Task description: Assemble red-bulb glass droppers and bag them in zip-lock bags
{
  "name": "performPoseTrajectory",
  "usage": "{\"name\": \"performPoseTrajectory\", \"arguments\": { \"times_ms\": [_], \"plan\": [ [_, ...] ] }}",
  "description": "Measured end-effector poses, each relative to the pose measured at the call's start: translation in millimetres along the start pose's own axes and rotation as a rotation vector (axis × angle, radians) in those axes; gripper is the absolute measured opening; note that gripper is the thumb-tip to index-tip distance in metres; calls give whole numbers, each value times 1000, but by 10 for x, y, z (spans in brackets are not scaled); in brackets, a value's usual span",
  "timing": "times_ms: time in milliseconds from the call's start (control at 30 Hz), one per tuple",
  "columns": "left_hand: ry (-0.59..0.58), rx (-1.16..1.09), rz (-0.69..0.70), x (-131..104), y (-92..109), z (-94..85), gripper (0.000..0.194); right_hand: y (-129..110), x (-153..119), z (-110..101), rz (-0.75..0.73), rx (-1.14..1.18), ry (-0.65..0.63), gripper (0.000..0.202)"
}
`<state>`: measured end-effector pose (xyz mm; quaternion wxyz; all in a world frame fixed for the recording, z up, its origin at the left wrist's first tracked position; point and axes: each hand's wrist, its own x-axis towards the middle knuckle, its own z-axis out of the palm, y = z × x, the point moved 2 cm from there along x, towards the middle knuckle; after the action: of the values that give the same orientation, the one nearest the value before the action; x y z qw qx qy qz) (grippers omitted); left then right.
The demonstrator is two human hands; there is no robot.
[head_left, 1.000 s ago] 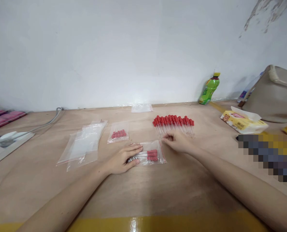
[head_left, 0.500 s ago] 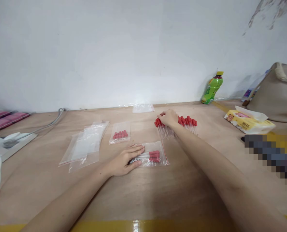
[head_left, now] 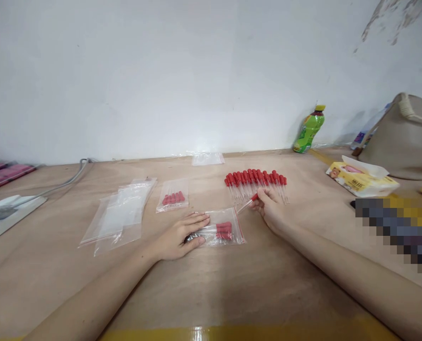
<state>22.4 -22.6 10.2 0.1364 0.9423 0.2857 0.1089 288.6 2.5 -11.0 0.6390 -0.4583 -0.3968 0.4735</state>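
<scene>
My right hand (head_left: 269, 208) pinches a dropper (head_left: 254, 196) by its red bulb. The dropper's clear tube points left and down toward the red-edged mouth of a clear zip bag (head_left: 237, 237). Several red-bulbed droppers (head_left: 224, 230) lie inside that bag. My left hand (head_left: 182, 236) rests flat on the bag's left end, fingers spread, pressing it to the table. Behind my right hand lies a row of loose droppers (head_left: 255, 176), bulbs toward the wall. A filled bag of droppers (head_left: 173, 196) lies behind my left hand.
Flat clear bags (head_left: 122, 215) overlap at the left, and another bag (head_left: 208, 159) lies by the wall. A power strip (head_left: 15, 213) with cables stands far left. At the right are a green bottle (head_left: 309, 130), a tissue pack (head_left: 362, 180) and a beige handbag (head_left: 399, 137).
My right hand has come back from the dropper row toward the bag's mouth, now with one dropper between its fingers. My left hand stays on the bag.
</scene>
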Motion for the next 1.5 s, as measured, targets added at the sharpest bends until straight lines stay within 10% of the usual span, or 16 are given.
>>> {"name": "performPoseTrajectory", "arguments": {
  "times_ms": [267,533,733,900,1167,1500],
  "plan": [
    [37,-10,-22,2,41,-25,55,-52,-83,27,129,-386,-610,26],
    [23,16,-28,-6,17,-2,55,-30,-156,151,-168,-614,-721,19],
    [27,22,-15,3,28,-2,55,75,-196,248,-217,-650,-528,18],
    [8,22,-12,5,32,-6,54,-46,-154,248,-247,-761,-607,21],
    [13,8,-12,4,17,-3,50,-412,462,293,-481,-1252,-102,19],
    [12,-6,-13,0,21,-12,50,-157,810,690,-349,-1500,51,25]
  ]
}}
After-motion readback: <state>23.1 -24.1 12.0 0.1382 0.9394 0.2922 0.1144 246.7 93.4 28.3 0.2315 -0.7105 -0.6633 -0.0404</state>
